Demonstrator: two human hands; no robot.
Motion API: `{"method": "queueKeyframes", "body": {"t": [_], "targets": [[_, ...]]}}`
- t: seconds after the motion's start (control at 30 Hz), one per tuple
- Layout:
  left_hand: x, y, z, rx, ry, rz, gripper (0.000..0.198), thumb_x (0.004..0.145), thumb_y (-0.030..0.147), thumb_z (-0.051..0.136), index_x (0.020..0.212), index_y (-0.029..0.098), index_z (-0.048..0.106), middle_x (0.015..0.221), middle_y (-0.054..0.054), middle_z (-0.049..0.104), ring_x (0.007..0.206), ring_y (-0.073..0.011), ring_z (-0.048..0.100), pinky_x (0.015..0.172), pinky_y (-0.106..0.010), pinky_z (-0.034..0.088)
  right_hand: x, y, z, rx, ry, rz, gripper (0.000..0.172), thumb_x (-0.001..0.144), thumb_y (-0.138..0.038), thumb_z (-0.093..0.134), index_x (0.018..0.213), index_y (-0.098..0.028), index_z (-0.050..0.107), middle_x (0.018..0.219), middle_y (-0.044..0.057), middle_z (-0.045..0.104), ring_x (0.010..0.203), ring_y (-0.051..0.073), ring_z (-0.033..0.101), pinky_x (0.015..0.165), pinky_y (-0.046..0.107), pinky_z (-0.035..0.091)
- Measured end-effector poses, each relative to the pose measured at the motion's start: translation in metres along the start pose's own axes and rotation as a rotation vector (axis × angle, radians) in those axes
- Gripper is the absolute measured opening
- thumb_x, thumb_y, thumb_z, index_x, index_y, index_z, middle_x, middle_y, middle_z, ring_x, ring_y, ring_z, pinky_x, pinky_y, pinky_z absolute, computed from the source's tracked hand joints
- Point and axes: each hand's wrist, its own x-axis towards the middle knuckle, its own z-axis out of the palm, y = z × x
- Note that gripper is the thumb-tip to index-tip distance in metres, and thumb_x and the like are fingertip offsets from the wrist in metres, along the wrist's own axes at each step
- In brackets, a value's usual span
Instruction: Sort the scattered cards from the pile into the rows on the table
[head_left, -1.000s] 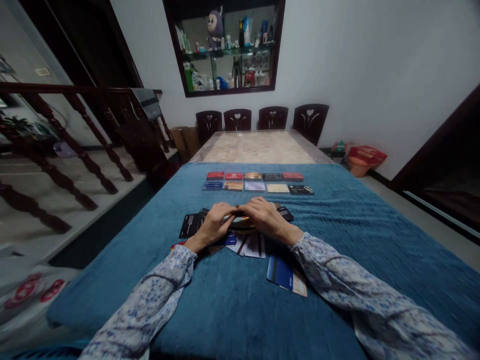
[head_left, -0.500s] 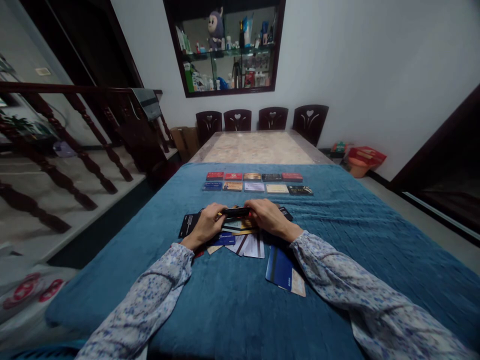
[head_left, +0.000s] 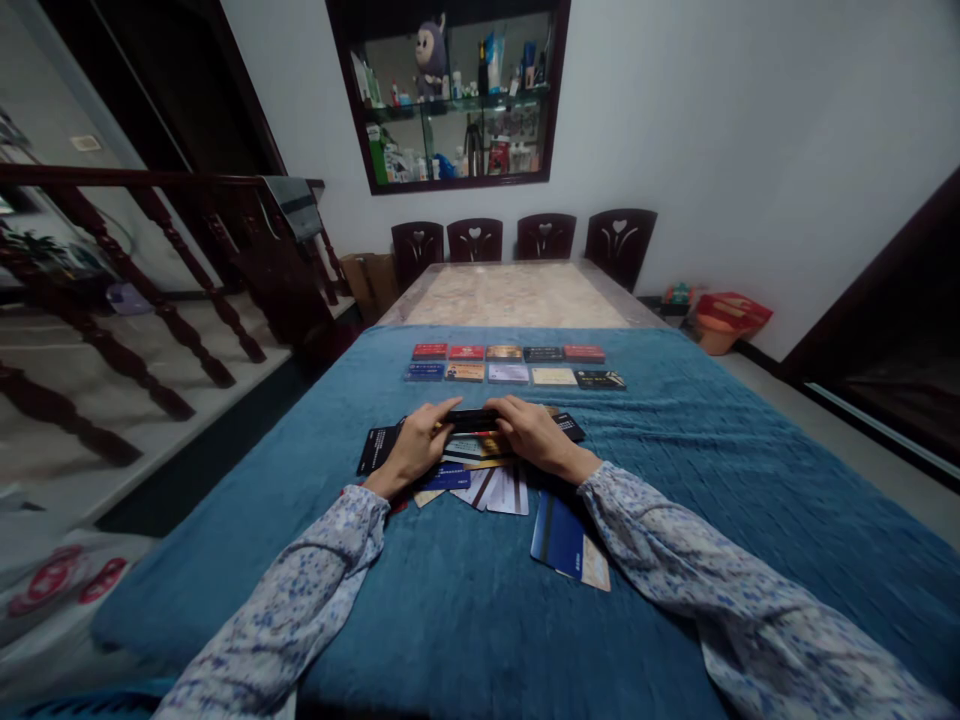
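Between my two hands, a small black stack of cards [head_left: 472, 418] is held by its ends above a spread pile. My left hand [head_left: 420, 445] grips its left end and my right hand [head_left: 534, 435] its right end, fingers bent on both. Below them overlap a black card [head_left: 375, 450], a blue card [head_left: 454, 476], white cards [head_left: 508, 492] and gold ones. A larger blue card [head_left: 559, 538] lies by my right wrist, over a beige card [head_left: 596, 565]. Farther off, two rows of cards lie side by side, among them a red card [head_left: 466, 353] and a cream card [head_left: 554, 377].
A blue cloth [head_left: 450, 600] covers the near part of the table; bare marble [head_left: 510, 295] shows at its far end. Dark chairs [head_left: 546, 238] stand behind. Stair railings are on the left, with a plastic bag [head_left: 67, 590] at the lower left.
The black stack between my hands has tilted a little and moved slightly up. My fingers have shifted along its ends, and more of the gold and red cards beneath shows.
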Motion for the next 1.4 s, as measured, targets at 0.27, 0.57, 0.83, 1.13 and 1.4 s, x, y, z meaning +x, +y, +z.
{"method": "queueKeyframes", "body": {"t": [0.27, 0.57, 0.83, 1.13, 1.4], "targets": [[-0.001, 0.007, 0.0, -0.018, -0.003, -0.059, 0.023, 0.086, 0.012, 0.059, 0.107, 0.022, 0.059, 0.079, 0.003, 0.062, 0.071, -0.014, 0.061, 0.072, -0.026, 0.05, 0.0, -0.002, 0.003, 0.004, -0.021, 0.035, 0.033, 0.094, -0.007, 0.044, 0.124, -0.016, 0.057, 0.108, 0.01, 0.065, 0.093, 0.02, 0.064, 0.084, 0.032, 0.052], [-0.003, 0.004, -0.001, 0.18, -0.096, -0.059, 0.042, 0.082, 0.011, 0.06, 0.123, 0.018, 0.056, 0.094, -0.006, 0.065, 0.087, -0.0222, 0.062, 0.085, -0.039, 0.052, -0.004, -0.001, 0.009, 0.008, -0.01, 0.056, 0.044, 0.089, -0.004, 0.045, 0.131, -0.017, 0.05, 0.115, 0.011, 0.059, 0.096, 0.02, 0.063, 0.087, 0.035, 0.054], [0.0, 0.004, 0.002, 0.172, -0.1, -0.047, 0.048, 0.083, 0.01, 0.058, 0.13, 0.016, 0.053, 0.105, -0.01, 0.066, 0.097, -0.0244, 0.061, 0.091, -0.042, 0.054, -0.002, 0.004, 0.013, 0.101, 0.032, -0.001, 0.061, 0.082, -0.002, 0.051, 0.141, -0.019, 0.045, 0.122, 0.014, 0.053, 0.104, 0.023, 0.061, 0.089, 0.04, 0.057], [0.003, 0.007, -0.002, 0.154, -0.152, -0.005, 0.058, 0.082, 0.014, 0.062, 0.139, 0.015, 0.049, 0.122, -0.013, 0.064, 0.113, -0.0278, 0.059, 0.101, -0.046, 0.052, 0.0, 0.011, 0.004, 0.127, -0.027, 0.01, 0.06, 0.078, -0.004, 0.057, 0.136, -0.018, 0.05, 0.126, 0.015, 0.05, 0.106, 0.024, 0.059, 0.093, 0.041, 0.055], [0.01, 0.011, -0.002, 0.187, -0.205, 0.038, 0.058, 0.083, 0.013, 0.06, 0.14, 0.016, 0.048, 0.12, -0.013, 0.065, 0.113, -0.0285, 0.058, 0.1, -0.048, 0.051, 0.001, 0.015, -0.002, 0.135, -0.089, 0.063, 0.06, 0.077, -0.008, 0.065, 0.134, -0.019, 0.051, 0.124, 0.013, 0.05, 0.107, 0.023, 0.058, 0.094, 0.039, 0.053]]}}
